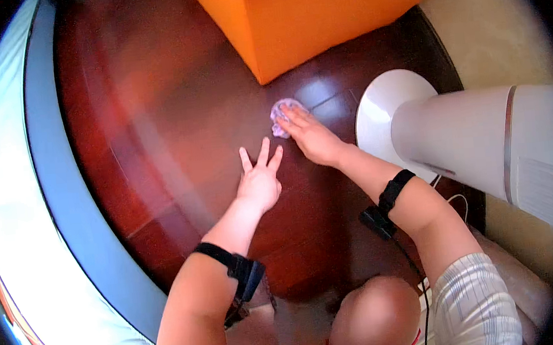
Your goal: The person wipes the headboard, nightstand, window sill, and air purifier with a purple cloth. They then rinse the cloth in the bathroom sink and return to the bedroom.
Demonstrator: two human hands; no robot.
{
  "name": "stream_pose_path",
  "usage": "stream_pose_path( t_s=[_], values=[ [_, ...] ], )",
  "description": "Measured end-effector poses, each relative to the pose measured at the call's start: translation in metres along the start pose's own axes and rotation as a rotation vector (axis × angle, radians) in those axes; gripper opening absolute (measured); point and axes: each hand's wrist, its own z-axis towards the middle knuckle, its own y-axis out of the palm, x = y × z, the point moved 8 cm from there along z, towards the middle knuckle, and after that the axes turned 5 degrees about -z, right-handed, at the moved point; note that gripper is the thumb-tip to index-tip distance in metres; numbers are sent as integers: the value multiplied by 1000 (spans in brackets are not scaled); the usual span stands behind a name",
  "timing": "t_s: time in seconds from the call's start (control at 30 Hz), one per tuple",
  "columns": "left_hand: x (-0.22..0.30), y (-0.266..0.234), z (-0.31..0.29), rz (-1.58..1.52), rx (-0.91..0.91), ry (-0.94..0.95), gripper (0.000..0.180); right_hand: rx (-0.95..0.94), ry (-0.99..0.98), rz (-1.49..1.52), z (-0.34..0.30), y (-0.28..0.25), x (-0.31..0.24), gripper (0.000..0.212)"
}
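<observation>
A crumpled pink-purple cloth [278, 114] lies on the dark red-brown wooden floor [173, 116], close to the near corner of an orange box-like piece. My right hand [313, 136] presses down on this cloth, its fingers over the top and the cloth bunched beneath them. To the left, my left hand [260, 184] rests at the floor with several fingers spread apart and holds nothing. Its fingertips are near the cloth but apart from it. Part of the cloth is hidden under my right fingers.
The orange piece [316, 24] stands at the far side. On the right is a white appliance [456, 124] on a round base, with a pale cord beside it and a beige wall behind. A bed-like edge [58, 159] in pale blue and grey curves along the left.
</observation>
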Motion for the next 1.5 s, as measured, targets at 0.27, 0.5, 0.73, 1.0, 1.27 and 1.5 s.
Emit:
stream_pose_path(
  t_s=[0.27, 0.5, 0.73, 1.0, 1.27, 1.5],
  values=[
    [5, -8, -31, -64, 218, 71, 68, -470, -296, 316, -207, 18, -114, 49],
    [29, 28, -72, -194, 114, 244, 61, -424, 358, 1224, -220, 12, -102, 24],
    [35, 17, -95, -234, 104, 162, 54, -206, 420, -45, -200, 8, -87, 64],
    [16, 38, -161, -412, -184, -9, 48, -554, 779, 186, -306, 40, -160, 55],
    [27, -15, -270, -830, -267, -449, 44, 131, 1402, 1877, -265, -115, -247, 39],
    [129, -206, -397, -1744, -295, -486, 48, 211, 1096, 2231, -154, -354, -370, 44]
  ],
)
